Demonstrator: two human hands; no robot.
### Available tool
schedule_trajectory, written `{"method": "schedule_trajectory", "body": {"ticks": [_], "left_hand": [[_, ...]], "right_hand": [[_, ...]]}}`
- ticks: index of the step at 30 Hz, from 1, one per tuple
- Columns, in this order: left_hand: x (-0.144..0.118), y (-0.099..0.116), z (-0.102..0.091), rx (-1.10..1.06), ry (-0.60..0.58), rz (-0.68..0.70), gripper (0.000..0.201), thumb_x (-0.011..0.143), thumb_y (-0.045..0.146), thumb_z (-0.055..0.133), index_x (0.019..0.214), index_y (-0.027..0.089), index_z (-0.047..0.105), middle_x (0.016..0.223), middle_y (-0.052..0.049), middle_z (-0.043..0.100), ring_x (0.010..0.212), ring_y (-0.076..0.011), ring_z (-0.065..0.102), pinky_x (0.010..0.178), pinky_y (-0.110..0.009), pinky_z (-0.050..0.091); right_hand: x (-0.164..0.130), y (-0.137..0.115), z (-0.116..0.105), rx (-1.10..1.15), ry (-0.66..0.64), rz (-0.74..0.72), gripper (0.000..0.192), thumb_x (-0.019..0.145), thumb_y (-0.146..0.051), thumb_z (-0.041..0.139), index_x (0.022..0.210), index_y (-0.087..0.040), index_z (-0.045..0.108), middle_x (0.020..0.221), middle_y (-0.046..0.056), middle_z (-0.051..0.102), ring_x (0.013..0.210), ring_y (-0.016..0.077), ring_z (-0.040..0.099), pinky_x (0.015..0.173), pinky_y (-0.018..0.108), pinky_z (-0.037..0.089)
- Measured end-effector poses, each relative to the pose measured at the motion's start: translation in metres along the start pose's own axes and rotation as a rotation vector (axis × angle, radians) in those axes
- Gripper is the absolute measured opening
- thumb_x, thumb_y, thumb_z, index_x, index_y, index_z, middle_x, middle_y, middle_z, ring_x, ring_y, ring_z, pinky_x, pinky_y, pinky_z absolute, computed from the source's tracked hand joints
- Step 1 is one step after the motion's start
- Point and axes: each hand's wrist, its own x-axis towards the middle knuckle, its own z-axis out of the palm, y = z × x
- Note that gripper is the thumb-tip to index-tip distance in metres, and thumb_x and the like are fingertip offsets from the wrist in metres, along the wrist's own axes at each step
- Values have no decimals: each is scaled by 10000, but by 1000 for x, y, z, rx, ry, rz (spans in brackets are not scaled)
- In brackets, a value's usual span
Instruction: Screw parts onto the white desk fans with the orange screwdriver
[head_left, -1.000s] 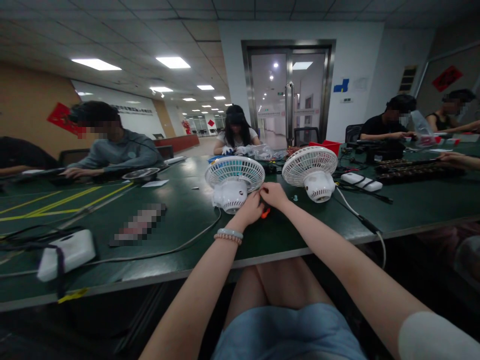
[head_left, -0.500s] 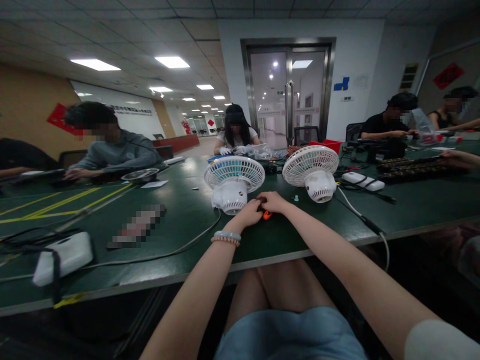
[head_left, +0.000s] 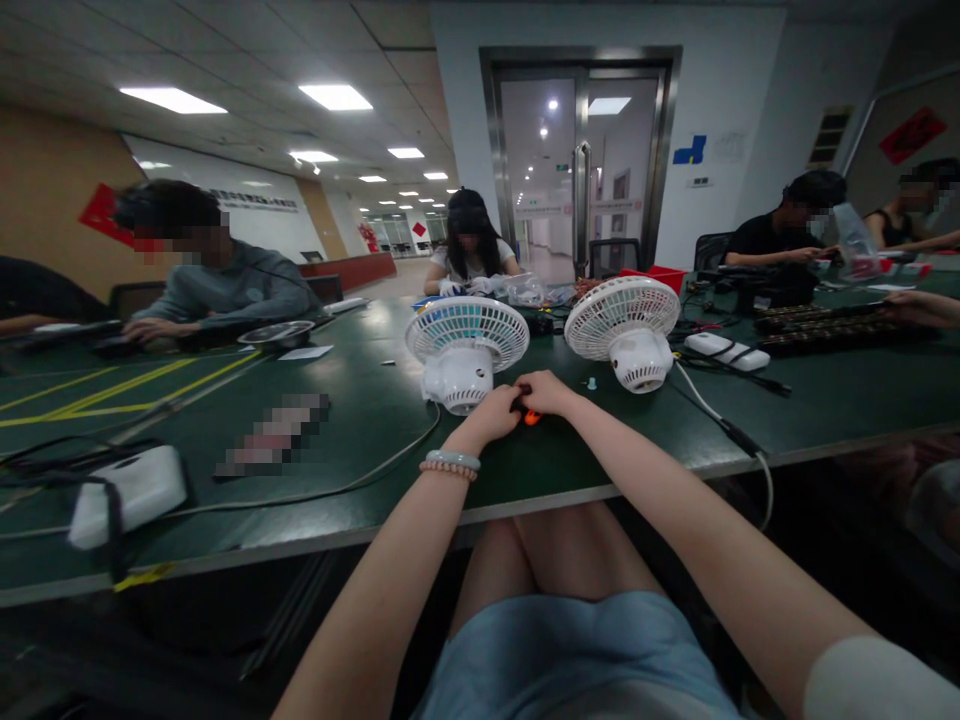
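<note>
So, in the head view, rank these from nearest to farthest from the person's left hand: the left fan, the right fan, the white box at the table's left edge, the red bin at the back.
1. Left fan: just beyond the left hand, almost touching.
2. Right fan: to the right, past the right hand.
3. Red bin: at the back, behind the right fan.
4. White box: far left, near the table edge.

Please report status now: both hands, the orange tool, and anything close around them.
Left hand and right hand together on small orange tool, grip unclear. Tool low over green table. White fan just behind left hand; second fan right.
</note>
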Motion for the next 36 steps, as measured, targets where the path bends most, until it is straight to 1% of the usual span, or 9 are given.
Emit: {"method": "schedule_trajectory", "body": {"ticks": [3, 8, 13, 18, 21, 25, 28, 33, 36], "left_hand": [[0, 0, 1, -2, 5, 11, 309, 715, 137, 479, 1003, 135, 590, 1000, -95, 620, 952, -197, 578, 890, -312, 451], [-1, 7, -2, 22, -4, 5, 332, 710, 135, 482, 1023, 116, 592, 990, -109, 624, 940, -205, 581, 863, -312, 462], [-2, 15, -6, 25, -13, -15, 377, 706, 118, 485, 1068, 117, 589, 1029, -107, 621, 975, -199, 576, 880, -300, 457], [-2, 14, -6, 31, -15, -17, 382, 706, 95, 473, 1069, 116, 590, 1034, -108, 621, 972, -195, 577, 878, -293, 458], [-2, 13, -4, 41, 3, -26, 373, 714, 81, 462, 1061, 126, 590, 1028, -102, 625, 978, -192, 575, 886, -295, 453], [-2, 12, -4, 46, 17, -2, 351, 716, 78, 455, 1032, 123, 601, 1022, -108, 625, 970, -191, 579, 885, -286, 453], [-3, 14, -6, 41, 14, 5, 351, 713, 75, 454, 1025, 126, 604, 1026, -110, 626, 967, -199, 581, 884, -296, 453], [-5, 20, -12, -30, 17, 8, 400, 708, 66, 457, 1083, 149, 568, 1036, -80, 636, 963, -194, 581, 888, -313, 445], [-5, 21, -13, -2, 29, 24, 375, 714, 73, 454, 1066, 139, 567, 1007, -90, 634, 943, -199, 582, 870, -317, 448]], "right_hand": [[-2, 0, -1, -14, 1, 10, 283, 693, -191, 531, 936, -178, 676, 878, 36, 685, 813, 158, 612, 670, 211, 423], [-5, -3, -3, -27, -18, 35, 262, 696, -170, 542, 922, -167, 674, 893, 41, 683, 826, 148, 605, 689, 196, 418], [-6, -4, -4, -52, -32, 37, 239, 710, -184, 547, 910, -156, 674, 899, 49, 682, 831, 154, 606, 706, 204, 419], [-6, -4, -4, -29, -42, 30, 259, 699, -171, 558, 932, -157, 670, 922, 48, 682, 854, 150, 607, 730, 197, 418], [-6, -5, -5, -38, -47, 27, 248, 695, -179, 560, 917, -153, 669, 907, 49, 683, 837, 150, 606, 718, 201, 415], [-6, -6, -6, -69, -37, 9, 233, 685, -194, 562, 886, -147, 671, 865, 51, 683, 799, 156, 603, 674, 211, 407], [-6, -6, -6, -73, -34, 11, 221, 675, -207, 574, 864, -150, 672, 847, 51, 680, 775, 161, 600, 658, 218, 405], [-7, -5, -7, -62, -27, 25, 226, 648, -180, 587, 858, -148, 665, 840, 48, 676, 773, 162, 598, 644, 216, 403], [-6, -3, -6, -51, -12, 23, 214, 654, -191, 585, 849, -146, 662, 829, 47, 673, 762, 160, 592, 650, 219, 409]]}}
